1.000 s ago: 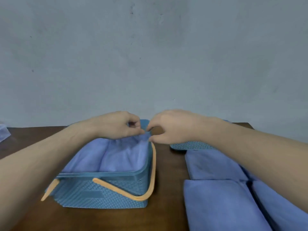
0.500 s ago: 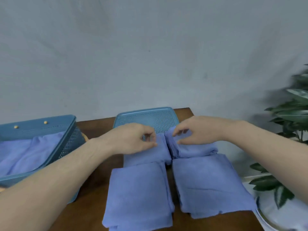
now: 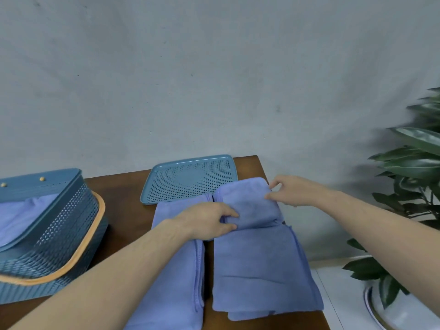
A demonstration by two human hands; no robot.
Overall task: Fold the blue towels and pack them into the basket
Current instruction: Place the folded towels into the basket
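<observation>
Both hands pinch folded towel [image 3: 250, 206], frame center-right: left hand [image 3: 207, 220] at its near-left edge, right hand [image 3: 295, 190] at its far-right corner.

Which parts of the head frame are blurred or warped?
Head view: the plant at the right edge is motion-smeared; both hands and the towel they grip look fairly sharp; wide-angle distortion tilts the basket at the left; lighting is soft and even, no glare.

Both hands [image 3: 209, 221] on folded towel [image 3: 250, 206]
</observation>
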